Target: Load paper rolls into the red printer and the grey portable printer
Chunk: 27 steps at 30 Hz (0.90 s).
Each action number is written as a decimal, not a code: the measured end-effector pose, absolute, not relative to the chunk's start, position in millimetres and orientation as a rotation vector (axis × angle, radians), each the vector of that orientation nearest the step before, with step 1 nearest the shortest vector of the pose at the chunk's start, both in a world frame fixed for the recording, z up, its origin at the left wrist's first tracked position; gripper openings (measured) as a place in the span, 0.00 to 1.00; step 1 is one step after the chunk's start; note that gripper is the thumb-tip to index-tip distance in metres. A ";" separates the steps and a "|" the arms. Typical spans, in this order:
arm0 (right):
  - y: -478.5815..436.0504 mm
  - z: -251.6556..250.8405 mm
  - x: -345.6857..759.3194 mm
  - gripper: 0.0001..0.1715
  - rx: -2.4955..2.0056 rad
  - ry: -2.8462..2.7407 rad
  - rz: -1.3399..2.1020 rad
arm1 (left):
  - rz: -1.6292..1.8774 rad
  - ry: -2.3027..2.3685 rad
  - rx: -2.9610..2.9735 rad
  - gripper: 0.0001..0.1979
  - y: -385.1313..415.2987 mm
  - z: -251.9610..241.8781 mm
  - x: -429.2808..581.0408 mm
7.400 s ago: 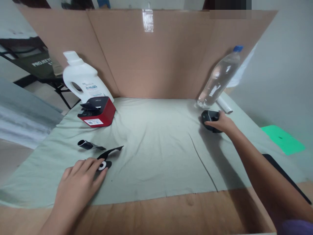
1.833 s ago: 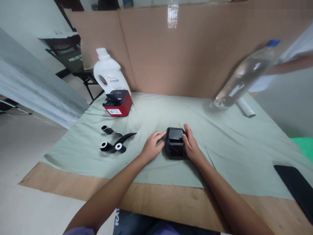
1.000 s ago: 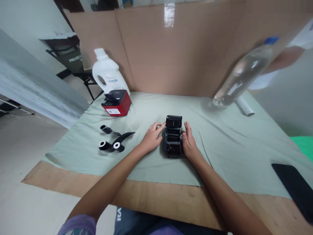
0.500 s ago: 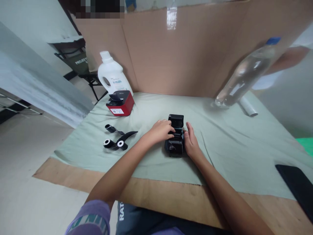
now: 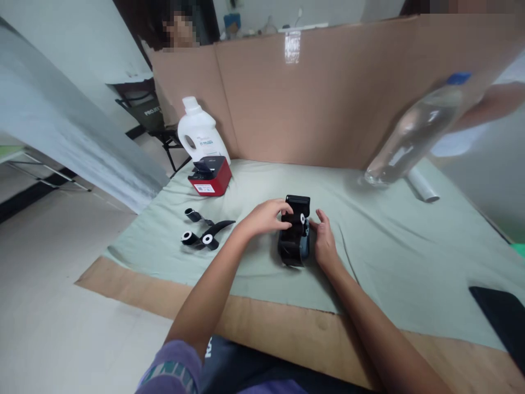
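Note:
A small black label printer (image 5: 293, 247) sits mid-table on the pale green cloth (image 5: 369, 241) with its lid (image 5: 298, 203) flipped up. My left hand (image 5: 266, 216) pinches a black roll (image 5: 294, 219) with a white core, held just above the open printer. On the printer's right side rests my right hand (image 5: 324, 243), fingers curled against the casing. To the left lie loose black rolls (image 5: 200, 239) with curled tape ends.
A red and black printer (image 5: 210, 175) and a white jug (image 5: 200, 134) stand at the back left. A clear water bottle (image 5: 412, 134) and a white tube (image 5: 422, 185) are at the back right. Cardboard walls (image 5: 311, 98) close the back. A black flat object (image 5: 498, 312) lies at the right edge. Another person's arm (image 5: 492, 104) shows beyond the cardboard.
The printer was dragged to mid-table and its lid opened. My left hand reached inside and has now lifted a black roll out; my right hand keeps steadying the printer.

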State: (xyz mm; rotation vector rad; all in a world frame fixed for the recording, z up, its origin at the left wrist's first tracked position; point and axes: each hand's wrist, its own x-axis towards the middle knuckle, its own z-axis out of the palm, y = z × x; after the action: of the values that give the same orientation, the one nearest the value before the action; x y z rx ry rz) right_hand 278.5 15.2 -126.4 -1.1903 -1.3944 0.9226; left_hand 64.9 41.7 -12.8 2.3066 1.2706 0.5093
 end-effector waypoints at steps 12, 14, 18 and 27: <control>22.9 -136.0 281.5 0.36 -1.182 -1.289 0.982 | 1.331 1.291 0.853 0.19 -92.7 -28.4 -83.4; 22.5 -134.7 281.1 0.35 -1.184 -1.289 0.976 | 1.378 1.296 0.788 0.18 -109.1 -23.2 -103.7; 20.7 -130.1 279.3 0.35 -1.189 -1.281 0.978 | 1.546 1.302 0.753 0.19 -129.4 -21.4 -128.6; 17.4 -121.5 276.1 0.36 -1.218 -1.277 0.956 | 1.786 1.451 0.594 0.16 -119.4 -47.7 -164.1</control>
State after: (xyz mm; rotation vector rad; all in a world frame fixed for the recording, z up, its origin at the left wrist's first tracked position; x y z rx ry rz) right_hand 276.1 17.4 -121.5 -1.2175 -1.2774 0.9560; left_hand -164.1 -119.4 -47.7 0.5936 1.4508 1.7858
